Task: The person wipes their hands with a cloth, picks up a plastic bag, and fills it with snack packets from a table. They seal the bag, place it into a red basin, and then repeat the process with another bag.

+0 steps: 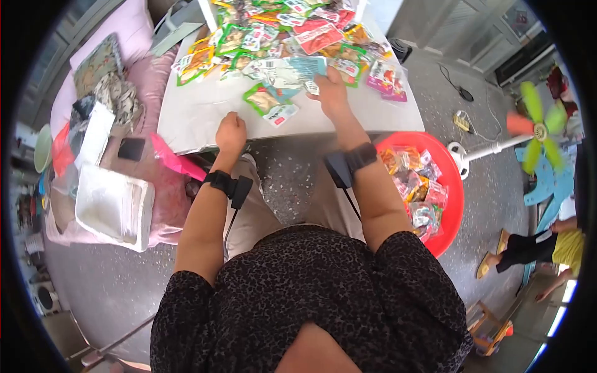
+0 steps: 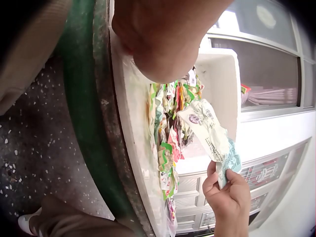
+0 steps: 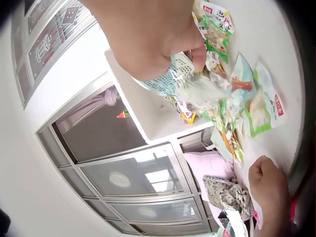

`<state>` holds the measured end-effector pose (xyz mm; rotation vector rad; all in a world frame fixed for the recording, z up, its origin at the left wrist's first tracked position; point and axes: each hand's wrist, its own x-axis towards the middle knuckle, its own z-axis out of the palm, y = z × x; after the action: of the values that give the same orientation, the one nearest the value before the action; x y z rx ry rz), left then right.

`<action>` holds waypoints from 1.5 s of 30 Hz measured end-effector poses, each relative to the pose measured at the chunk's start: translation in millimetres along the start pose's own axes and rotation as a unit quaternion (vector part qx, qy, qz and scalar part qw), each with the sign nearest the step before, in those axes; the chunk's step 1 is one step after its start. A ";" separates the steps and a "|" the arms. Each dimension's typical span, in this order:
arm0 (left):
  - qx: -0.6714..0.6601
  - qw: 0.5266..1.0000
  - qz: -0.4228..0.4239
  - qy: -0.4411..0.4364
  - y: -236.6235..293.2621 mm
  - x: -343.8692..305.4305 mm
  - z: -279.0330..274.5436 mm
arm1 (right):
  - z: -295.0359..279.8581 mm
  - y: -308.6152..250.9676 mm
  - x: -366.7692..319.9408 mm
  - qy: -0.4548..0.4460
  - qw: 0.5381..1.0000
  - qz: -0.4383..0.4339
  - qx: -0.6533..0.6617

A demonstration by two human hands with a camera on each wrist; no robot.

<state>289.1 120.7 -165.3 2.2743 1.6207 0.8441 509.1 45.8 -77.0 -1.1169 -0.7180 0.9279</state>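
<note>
Pinching a teal packet point(image 1: 306, 66) (label unreadable), the right hand point(image 1: 329, 93) hovers; the left hand point(image 1: 231, 132) rests clenched.

Right hand point(image 2: 228, 193) low in frame, its grip pinching a pale packet point(image 2: 205, 129) by the lower end, teal print just above the fingers. Left of the grip, a heap of coloured snack packets point(image 2: 170, 143) lies on the white surface point(image 2: 129, 118). Left hand point(image 2: 163, 39) well above the grip, close to the lens, bunched, against the surface edge; speckled floor point(image 2: 34, 148) far left.
</note>
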 end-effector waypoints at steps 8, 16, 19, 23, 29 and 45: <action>-0.017 1.000 -0.020 0.001 2.4 -3.1 -2.0 | -9.6 26.3 0.5 -0.057 0.998 -0.006 0.016; -0.051 0.998 -0.026 0.013 4.1 -7.2 -6.0 | 6.6 21.6 -5.2 -0.079 0.993 0.086 0.024; -0.042 0.999 -0.033 0.014 6.6 -7.3 -10.1 | 16.5 29.9 0.0 -0.050 0.992 -0.012 -0.114; -0.035 0.999 -0.029 0.016 7.6 -9.5 -6.8 | 27.4 62.7 -10.5 -0.076 0.910 -0.263 -0.313; -0.032 0.999 -0.037 -0.006 7.3 -7.6 -6.2 | 12.9 78.8 -11.0 -0.088 0.804 -0.364 -0.463; -0.017 0.998 -0.036 -0.040 10.2 -6.2 -11.3 | -11.9 96.7 11.5 0.083 0.978 -0.028 -0.192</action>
<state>289.4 109.6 -153.2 2.1831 1.6311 0.7481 500.2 66.2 -172.6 -1.4868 -0.8063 0.6530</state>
